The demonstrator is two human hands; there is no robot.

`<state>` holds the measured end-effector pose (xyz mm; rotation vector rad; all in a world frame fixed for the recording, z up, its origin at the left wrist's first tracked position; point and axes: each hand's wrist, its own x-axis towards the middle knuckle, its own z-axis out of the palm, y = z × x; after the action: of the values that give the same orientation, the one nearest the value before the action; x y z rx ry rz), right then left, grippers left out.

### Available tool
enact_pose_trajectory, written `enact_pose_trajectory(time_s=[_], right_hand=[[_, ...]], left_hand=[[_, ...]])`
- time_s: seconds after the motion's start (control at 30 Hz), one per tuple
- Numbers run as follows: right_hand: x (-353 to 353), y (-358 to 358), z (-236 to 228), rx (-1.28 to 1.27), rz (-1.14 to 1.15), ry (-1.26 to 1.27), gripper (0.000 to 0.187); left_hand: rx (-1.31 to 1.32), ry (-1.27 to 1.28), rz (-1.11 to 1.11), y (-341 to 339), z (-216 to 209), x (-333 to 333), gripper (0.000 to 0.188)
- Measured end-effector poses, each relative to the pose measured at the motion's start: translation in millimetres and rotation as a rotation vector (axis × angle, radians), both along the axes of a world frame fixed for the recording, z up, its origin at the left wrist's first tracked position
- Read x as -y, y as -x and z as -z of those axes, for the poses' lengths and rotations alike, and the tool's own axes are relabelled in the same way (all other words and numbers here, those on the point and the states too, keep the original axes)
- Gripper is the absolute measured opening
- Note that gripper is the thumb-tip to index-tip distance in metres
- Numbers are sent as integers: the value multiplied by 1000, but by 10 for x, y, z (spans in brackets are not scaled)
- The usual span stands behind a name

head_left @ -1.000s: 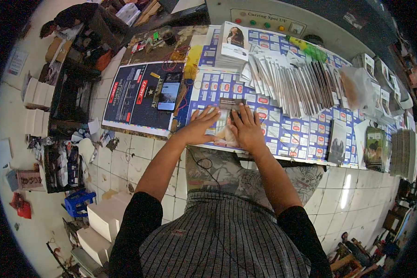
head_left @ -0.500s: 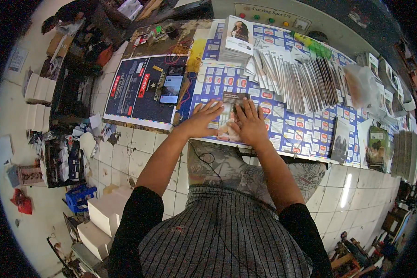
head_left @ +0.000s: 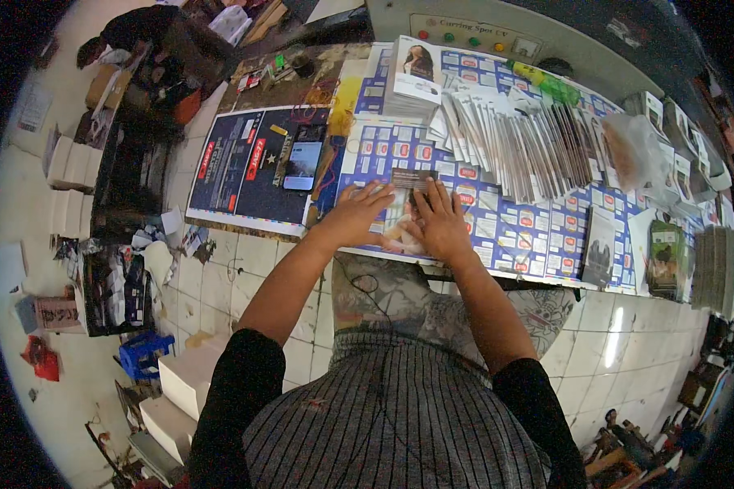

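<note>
A printed paper piece (head_left: 401, 236) with a dark band along its far edge and a picture of a person lies flat at the table's near edge. Over its left side my left hand (head_left: 357, 216) rests flat, fingers spread. My right hand (head_left: 444, 222) lies palm down across its right side, fingers stretched out and pointing away from me. Both hands hide much of the piece. Beneath it is a blue printed sheet (head_left: 530, 220) that covers the tabletop. Just beyond, a long fanned row of thin flat printed pieces (head_left: 522, 147) leans over to the right.
A stack of white printed pieces (head_left: 420, 77) stands at the back. To the left lie a phone (head_left: 302, 165) and a dark printed sheet (head_left: 232, 191). A green bottle (head_left: 546, 81), a clear plastic bag (head_left: 632, 151) and a grey printed piece (head_left: 599, 244) are on the right.
Both hands stay on the printed piece with hardly any movement; the right fingers have shifted slightly. The whole view has tilted a little.
</note>
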<state>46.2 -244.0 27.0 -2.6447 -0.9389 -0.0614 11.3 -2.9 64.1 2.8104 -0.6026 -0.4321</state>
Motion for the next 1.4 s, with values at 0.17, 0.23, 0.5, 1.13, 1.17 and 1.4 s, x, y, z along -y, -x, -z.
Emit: enact_pose_trajectory(time_s=[0.17, 0.23, 0.5, 1.13, 1.17, 1.4], right_hand=[[543, 134, -123, -26, 262, -279, 62], [938, 191, -148, 6, 408, -268, 63], [1094, 190, -241, -119, 366, -119, 61], [535, -331, -281, 82, 304, 18, 58], [602, -321, -348, -61, 212, 39, 56], [997, 200, -521, -161, -286, 61, 50]], left_hand=[[-13, -188, -7, -31, -247, 241, 107], [14, -222, 4, -64, -315, 330, 108], [101, -455, 68, -253, -38, 524, 118], [-135, -395, -26, -223, -250, 632, 116], [-174, -394, -29, -273, -315, 635, 117], [-156, -393, -34, -265, -301, 571, 122]])
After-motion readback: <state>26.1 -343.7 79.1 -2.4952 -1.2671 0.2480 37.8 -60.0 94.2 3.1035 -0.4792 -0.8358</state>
